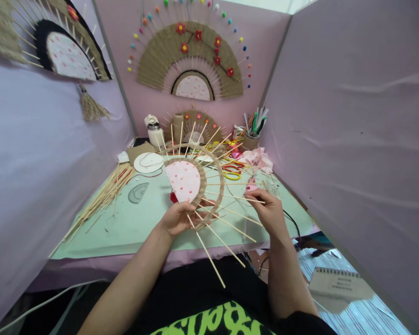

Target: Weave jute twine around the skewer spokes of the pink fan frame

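A half-made fan is held upright over the green mat. It has a pink dotted half-disc, a woven jute band around it and several bamboo sticks fanning out. My left hand is closed on the fan's lower edge near the hub. My right hand pinches the outer end of one stick, perhaps with a jute strand; I cannot make out which.
A bundle of loose bamboo sticks lies at the mat's left. A white disc, scissors, pink fabric, a pen cup and a white bottle sit farther back. Finished fans hang on pink partitions. A notebook lies low right.
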{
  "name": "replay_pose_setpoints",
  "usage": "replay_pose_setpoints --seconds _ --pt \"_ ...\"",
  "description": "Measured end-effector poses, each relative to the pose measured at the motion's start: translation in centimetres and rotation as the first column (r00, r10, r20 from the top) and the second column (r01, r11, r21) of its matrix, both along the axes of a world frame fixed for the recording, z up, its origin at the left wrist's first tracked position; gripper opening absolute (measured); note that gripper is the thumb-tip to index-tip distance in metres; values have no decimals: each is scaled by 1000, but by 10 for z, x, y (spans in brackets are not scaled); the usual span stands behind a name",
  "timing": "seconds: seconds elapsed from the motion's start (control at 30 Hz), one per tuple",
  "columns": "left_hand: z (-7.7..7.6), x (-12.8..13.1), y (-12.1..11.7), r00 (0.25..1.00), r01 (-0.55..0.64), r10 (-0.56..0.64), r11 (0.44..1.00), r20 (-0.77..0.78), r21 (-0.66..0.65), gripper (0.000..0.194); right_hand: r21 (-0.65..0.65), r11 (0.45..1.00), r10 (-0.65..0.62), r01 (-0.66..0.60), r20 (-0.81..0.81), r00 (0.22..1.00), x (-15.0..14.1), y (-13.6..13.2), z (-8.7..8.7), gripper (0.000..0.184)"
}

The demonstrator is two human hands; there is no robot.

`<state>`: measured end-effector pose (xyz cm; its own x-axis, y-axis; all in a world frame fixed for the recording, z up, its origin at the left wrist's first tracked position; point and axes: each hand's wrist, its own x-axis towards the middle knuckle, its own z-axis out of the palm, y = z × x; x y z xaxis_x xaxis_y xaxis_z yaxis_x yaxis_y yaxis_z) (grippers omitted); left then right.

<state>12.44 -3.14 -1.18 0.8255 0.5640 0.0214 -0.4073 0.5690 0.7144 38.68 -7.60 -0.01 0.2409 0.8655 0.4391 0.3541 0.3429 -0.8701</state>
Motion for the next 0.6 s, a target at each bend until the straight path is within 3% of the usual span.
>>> replay_pose_setpoints --seconds 0.07,0.27,0.47,0.6 --pt "2 0 -2 999 41 -41 999 -10 21 46 3 998 -57 57 -65 996 -13 8 0 16" --pt "4 0 -4 995 80 -81 997 59 12 57 -55 997 -58 47 -219 974 -46 21 -4 22" --pt "0 -1 -5 992 75 -75 997 103 3 54 -74 996 -74 57 -251 965 -51 18 -2 23" --pt "-1 -1 -5 994 76 -75 997 77 -11 64 -67 995 -89 74 -243 966 -51 16 -2 24"
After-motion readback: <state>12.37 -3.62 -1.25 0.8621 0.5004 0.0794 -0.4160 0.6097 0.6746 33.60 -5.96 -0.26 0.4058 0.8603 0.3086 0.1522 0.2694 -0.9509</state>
